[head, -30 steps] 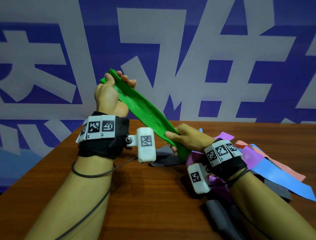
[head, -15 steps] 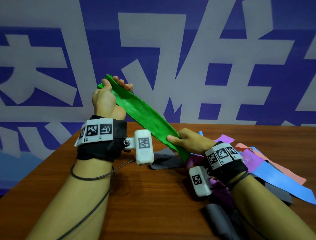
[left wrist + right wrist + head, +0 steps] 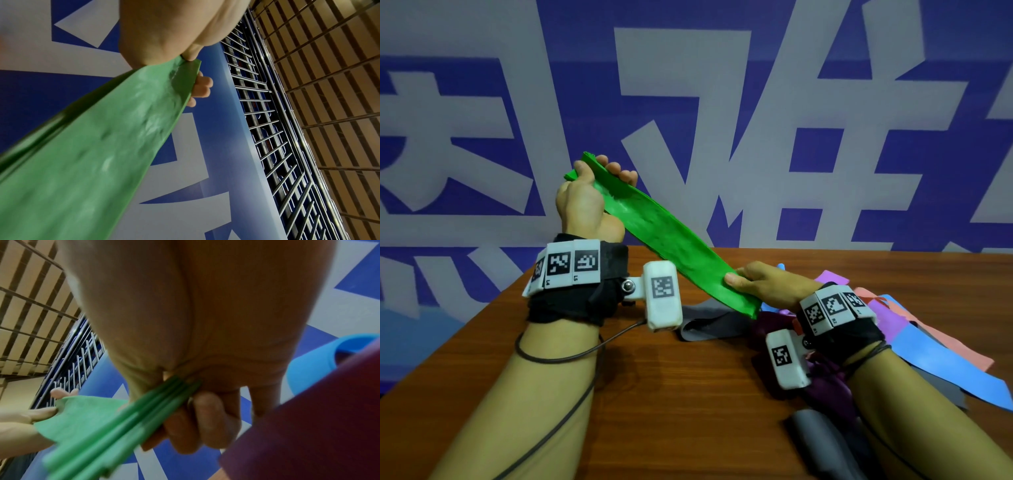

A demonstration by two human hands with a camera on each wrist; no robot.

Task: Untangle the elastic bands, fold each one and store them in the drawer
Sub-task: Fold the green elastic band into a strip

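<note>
A green elastic band (image 3: 667, 240), folded in several layers, stretches diagonally above the table between both hands. My left hand (image 3: 592, 192) is raised at the upper left and pinches the band's top end (image 3: 185, 71) between thumb and fingers. My right hand (image 3: 760, 281) is lower, just above the table, and grips the band's bottom end (image 3: 164, 394). A heap of other bands lies under and to the right of my right forearm: blue (image 3: 935, 359), pink (image 3: 893, 308), purple (image 3: 832, 277), maroon (image 3: 825, 380) and grey (image 3: 709, 322). No drawer is in view.
The brown wooden table (image 3: 654, 394) has bare surface in front of me and to the left. A blue and white banner wall (image 3: 722, 120) stands right behind the table's far edge. A cable runs along my left forearm (image 3: 558, 356).
Both hands have drifted slightly left and the left one a little lower, still holding the green band taut. The grips are the same.
</note>
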